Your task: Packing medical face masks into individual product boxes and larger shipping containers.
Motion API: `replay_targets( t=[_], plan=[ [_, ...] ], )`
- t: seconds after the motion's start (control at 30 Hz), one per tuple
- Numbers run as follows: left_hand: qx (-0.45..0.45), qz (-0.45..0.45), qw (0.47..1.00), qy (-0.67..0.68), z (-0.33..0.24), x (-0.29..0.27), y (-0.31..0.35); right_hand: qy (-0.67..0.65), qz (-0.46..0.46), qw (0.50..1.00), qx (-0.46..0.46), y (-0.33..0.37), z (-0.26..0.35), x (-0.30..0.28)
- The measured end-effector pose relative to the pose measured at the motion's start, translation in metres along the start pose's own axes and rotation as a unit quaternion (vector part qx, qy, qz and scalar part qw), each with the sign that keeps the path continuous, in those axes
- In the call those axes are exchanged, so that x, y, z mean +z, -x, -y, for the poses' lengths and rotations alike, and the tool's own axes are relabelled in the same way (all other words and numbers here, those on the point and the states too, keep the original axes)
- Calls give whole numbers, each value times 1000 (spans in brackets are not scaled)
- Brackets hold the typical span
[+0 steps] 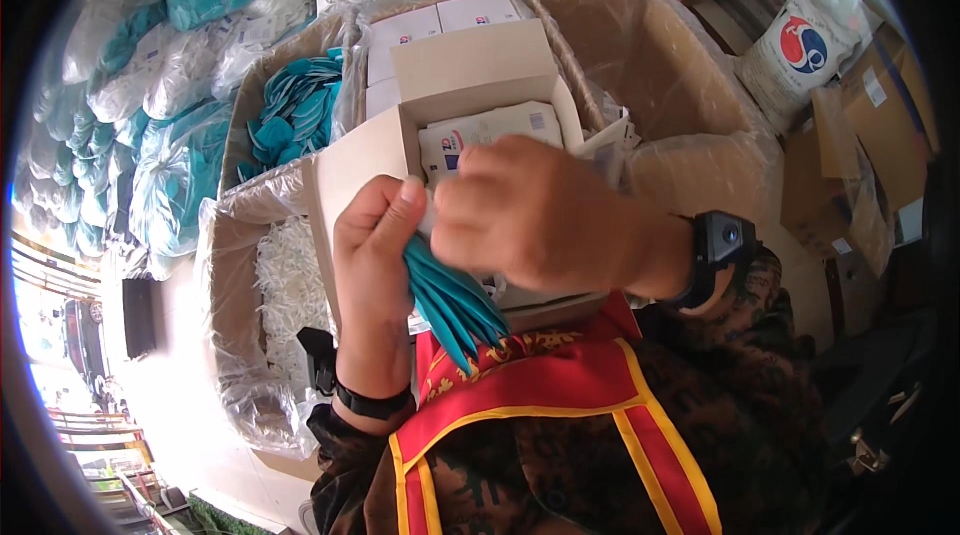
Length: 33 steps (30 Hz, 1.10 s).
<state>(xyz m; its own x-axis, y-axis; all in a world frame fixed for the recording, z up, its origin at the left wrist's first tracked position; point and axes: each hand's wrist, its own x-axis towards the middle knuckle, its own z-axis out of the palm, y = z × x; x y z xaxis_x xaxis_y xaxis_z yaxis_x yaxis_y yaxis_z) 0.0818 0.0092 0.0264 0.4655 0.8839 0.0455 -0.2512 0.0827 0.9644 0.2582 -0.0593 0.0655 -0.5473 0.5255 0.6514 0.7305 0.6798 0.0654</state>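
My left hand is closed round the upper end of a stack of flat teal pieces, shaped rather like folded face masks. The stack fans downward in front of the red apron. Against its top end my right hand is curled into a fist, slightly blurred; whatever its fingers pinch is hidden. Beneath both hands stands a small carton with raised flaps. White printed packets lie inside it, partly covered by my right hand.
Plastic-lined boxes surround the small carton: one holds teal pieces, one white shredded strips, another closed white boxes. A large lined box stands far right. Filled bags pile up at left; a white sack and brown cartons stand right.
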Motion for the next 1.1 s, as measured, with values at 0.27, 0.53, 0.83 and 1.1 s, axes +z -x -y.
replay_targets(
  t=[0.27, 0.53, 0.83, 1.1],
  plan=[
    [-47, -101, 991, 74, 19, -20, -32, -331, -46, 942, -4, 16, 24, -34],
    [21, -81, 995, -46, 15, -35, -39, -241, -130, 943, 188, 22, -13, -50],
    [116, 138, 952, -246, -8, 10, 4, -259, -93, 954, 120, 9, -14, -7],
    [15, 8, 995, -103, -9, -14, -3, -385, -160, 874, 250, 47, -53, -34]
  ],
)
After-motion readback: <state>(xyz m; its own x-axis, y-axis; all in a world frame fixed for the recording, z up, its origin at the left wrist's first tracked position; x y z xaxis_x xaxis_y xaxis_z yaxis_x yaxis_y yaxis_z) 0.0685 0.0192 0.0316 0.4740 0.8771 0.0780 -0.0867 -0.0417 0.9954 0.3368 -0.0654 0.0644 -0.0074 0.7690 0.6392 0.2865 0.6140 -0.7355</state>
